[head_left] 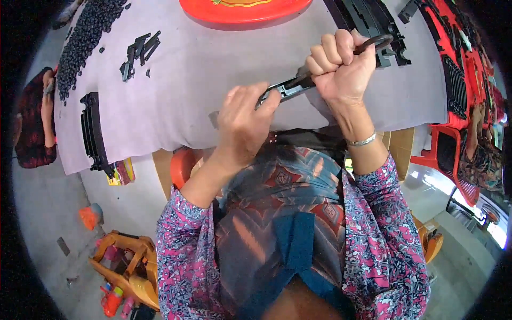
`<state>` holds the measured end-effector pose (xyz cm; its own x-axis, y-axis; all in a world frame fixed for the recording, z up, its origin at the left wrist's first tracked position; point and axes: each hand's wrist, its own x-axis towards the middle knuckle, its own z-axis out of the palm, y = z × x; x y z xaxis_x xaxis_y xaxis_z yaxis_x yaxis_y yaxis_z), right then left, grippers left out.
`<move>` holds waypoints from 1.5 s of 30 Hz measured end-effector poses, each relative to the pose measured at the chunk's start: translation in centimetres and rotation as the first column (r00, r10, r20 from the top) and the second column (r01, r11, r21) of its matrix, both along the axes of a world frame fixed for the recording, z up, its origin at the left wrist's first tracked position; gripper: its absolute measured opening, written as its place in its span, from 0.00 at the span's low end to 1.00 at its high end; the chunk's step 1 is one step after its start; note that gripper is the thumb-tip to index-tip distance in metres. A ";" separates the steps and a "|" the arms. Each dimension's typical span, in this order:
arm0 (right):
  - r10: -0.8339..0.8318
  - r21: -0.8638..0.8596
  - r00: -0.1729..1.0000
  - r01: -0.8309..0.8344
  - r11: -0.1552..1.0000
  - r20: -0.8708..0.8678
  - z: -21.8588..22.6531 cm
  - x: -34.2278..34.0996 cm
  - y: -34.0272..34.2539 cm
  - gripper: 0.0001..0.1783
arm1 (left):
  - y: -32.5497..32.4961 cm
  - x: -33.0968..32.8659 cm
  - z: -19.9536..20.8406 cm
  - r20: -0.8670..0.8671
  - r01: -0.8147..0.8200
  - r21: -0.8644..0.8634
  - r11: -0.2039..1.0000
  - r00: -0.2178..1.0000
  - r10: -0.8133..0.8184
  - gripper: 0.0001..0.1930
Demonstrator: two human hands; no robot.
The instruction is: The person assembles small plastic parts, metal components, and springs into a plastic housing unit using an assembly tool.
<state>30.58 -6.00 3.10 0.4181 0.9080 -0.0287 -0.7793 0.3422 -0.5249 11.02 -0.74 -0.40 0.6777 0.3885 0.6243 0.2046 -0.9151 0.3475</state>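
My left hand is closed around the near end of a narrow black plastic strip, held above the table's front part. My right hand is in a fist around a dark tool with a ring handle, which looks like scissors. The ring sticks out past the thumb side. The tool's other end meets the black strip between my hands; the exact contact there is too small to make out. My fingers hide most of the tool.
Loose black pieces and a heap of small black beads lie at the left on the cloth-covered table. A red tray stands at the back. Black slotted strips lie back right. Other people sit at both sides.
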 end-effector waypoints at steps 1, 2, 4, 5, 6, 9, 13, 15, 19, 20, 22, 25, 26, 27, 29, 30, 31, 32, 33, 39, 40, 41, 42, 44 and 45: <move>0.007 0.004 1.000 -0.007 1.000 -0.022 0.0 0.3 -0.1 0.27 | 0.0 0.0 0.0 0.012 0.002 0.001 1.000 1.000 -0.002 0.12; 0.014 0.007 0.999 -0.014 1.000 -0.044 0.0 0.4 -0.1 0.26 | 0.0 0.0 0.0 0.012 0.002 0.001 1.000 1.000 -0.002 0.12; -0.002 -0.015 1.000 0.002 1.000 -0.026 0.2 0.3 -0.1 0.26 | 0.0 0.0 0.0 0.000 0.003 0.007 1.000 1.000 -0.003 0.11; -0.018 -0.036 1.000 0.018 0.999 -0.007 0.3 0.2 -0.1 0.25 | 0.0 0.0 0.0 -0.001 0.003 0.006 1.000 1.000 -0.003 0.11; -0.019 -0.037 1.000 0.018 0.999 -0.007 0.3 0.2 -0.1 0.25 | 0.0 0.0 0.1 -0.013 -0.002 0.004 1.000 1.000 0.002 0.11; 0.000 0.020 1.000 0.000 1.000 0.000 0.4 0.4 -0.3 0.26 | -0.1 0.1 0.2 -0.027 -0.005 -0.001 1.000 1.000 0.004 0.11; 0.015 0.114 0.993 -0.029 0.993 0.117 1.1 -0.3 -0.5 0.28 | 0.0 0.0 0.2 -0.023 0.003 -0.005 1.000 1.000 -0.003 0.12; 0.040 0.150 0.986 -0.065 0.987 0.164 1.2 -0.9 -0.4 0.28 | 0.0 0.0 0.1 -0.014 0.006 0.000 1.000 1.000 -0.006 0.13; 0.084 0.205 0.977 -0.125 0.971 0.198 1.1 -0.8 -0.5 0.28 | 0.0 0.1 0.5 -0.049 0.011 -0.006 1.000 0.999 -0.011 0.12; 0.088 0.174 0.974 -0.125 0.977 0.208 1.2 -1.0 -0.4 0.28 | 0.0 0.1 0.4 -0.050 0.009 -0.007 1.000 0.999 -0.010 0.12; 0.093 0.141 0.971 -0.126 0.982 0.218 1.3 -1.3 -0.3 0.29 | 0.1 0.0 0.2 -0.041 0.007 0.002 1.000 0.999 -0.007 0.12; 0.110 0.146 0.960 -0.151 0.978 0.259 1.4 -1.5 -0.2 0.29 | 0.2 -0.1 0.3 -0.042 0.011 0.013 1.000 0.999 -0.011 0.12; 0.104 0.151 0.957 -0.149 0.977 0.269 1.4 -1.5 -0.1 0.29 | 0.2 0.0 0.4 -0.042 0.012 0.012 1.000 0.999 -0.011 0.12; 0.098 0.156 0.955 -0.146 0.977 0.279 1.5 -1.5 -0.1 0.29 | 0.2 0.0 0.5 -0.055 0.010 0.013 1.000 0.998 -0.009 0.13; 0.112 0.149 0.943 -0.165 0.975 0.314 1.6 -1.5 0.0 0.29 | 0.2 0.0 0.3 -0.071 0.007 0.008 1.000 0.997 -0.007 0.13; 0.123 0.145 0.929 -0.184 0.972 0.350 1.6 -1.5 0.0 0.29 | 0.3 0.0 0.1 -0.061 0.018 -0.006 1.000 0.998 -0.018 0.13; 0.125 0.141 0.930 -0.184 0.973 0.346 1.7 -1.6 0.0 0.29 | 0.3 -0.1 0.0 -0.053 0.028 -0.020 0.999 0.998 -0.029 0.13; 0.127 0.152 0.926 -0.191 0.970 0.355 1.7 -1.7 0.0 0.29 | 0.2 -0.1 0.1 -0.057 0.028 -0.025 0.999 0.998 -0.029 0.13; 0.127 0.163 0.923 -0.198 0.967 0.364 1.6 -1.7 -0.1 0.29 | 0.1 -0.1 0.2 -0.069 0.022 -0.024 0.999 0.997 -0.024 0.13; 0.082 0.167 0.958 -0.132 0.977 0.276 0.4 -2.2 -0.6 0.28 | 0.1 -0.1 0.1 -0.094 -0.003 -0.016 1.000 0.996 0.001 0.12; 0.065 0.113 0.961 -0.099 0.989 0.269 0.3 -2.4 -0.7 0.28 | 0.1 -0.1 -0.1 -0.093 -0.005 -0.035 0.999 0.996 0.001 0.12; 0.043 0.116 0.970 -0.073 0.991 0.241 0.2 -2.4 -0.7 0.28 | 0.1 0.0 -0.1 -0.092 -0.002 -0.037 0.999 0.996 -0.002 0.12; 0.041 0.113 0.969 -0.070 0.991 0.242 0.2 -2.2 -0.7 0.28 | 0.1 0.1 -0.2 -0.100 -0.001 -0.028 1.000 0.995 -0.002 0.12; 0.003 0.061 0.977 -0.016 0.998 0.212 0.9 -2.1 -0.8 0.27 | 0.0 -0.1 0.2 -0.111 0.000 -0.010 1.000 0.994 -0.001 0.11; 0.000 0.063 0.977 -0.014 0.998 0.212 1.2 -2.0 -0.9 0.27 | -0.2 -0.1 0.4 -0.099 0.003 -0.022 1.000 0.995 -0.005 0.11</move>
